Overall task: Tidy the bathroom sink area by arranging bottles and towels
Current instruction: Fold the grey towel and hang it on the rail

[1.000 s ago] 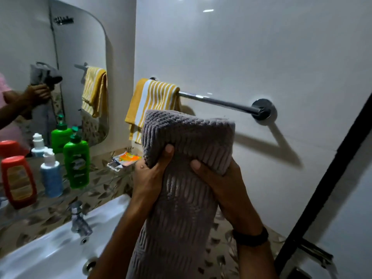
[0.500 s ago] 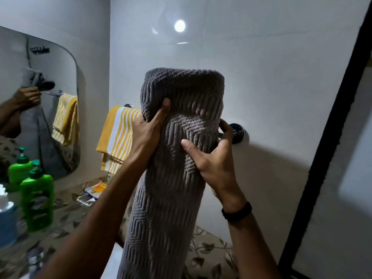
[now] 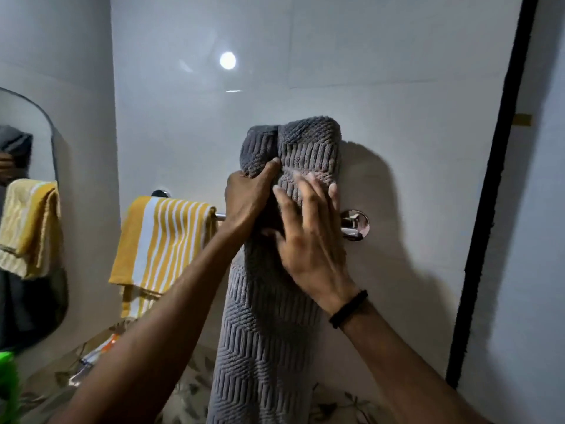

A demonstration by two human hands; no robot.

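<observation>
A grey ribbed towel [image 3: 263, 341] hangs in a long fold in front of the chrome towel bar [image 3: 351, 229], with its top edge raised above the bar against the white wall. My left hand [image 3: 247, 203] grips the towel's upper left part. My right hand [image 3: 308, 237] lies on the towel with fingers stretched up across its front; whether the thumb holds cloth is hidden. A yellow and white striped towel [image 3: 162, 243] hangs over the left end of the same bar.
A mirror [image 3: 27, 215] on the left wall reflects both towels. The patterned counter [image 3: 189, 390] runs below, with small packets [image 3: 97, 353] on it and a green bottle [image 3: 7, 384] at the left edge. A black door frame [image 3: 492, 209] stands at the right.
The grey towel has moved right and up toward the wall, its top now above the bar's right end. My right fingers have straightened over the cloth. The view has shifted right.
</observation>
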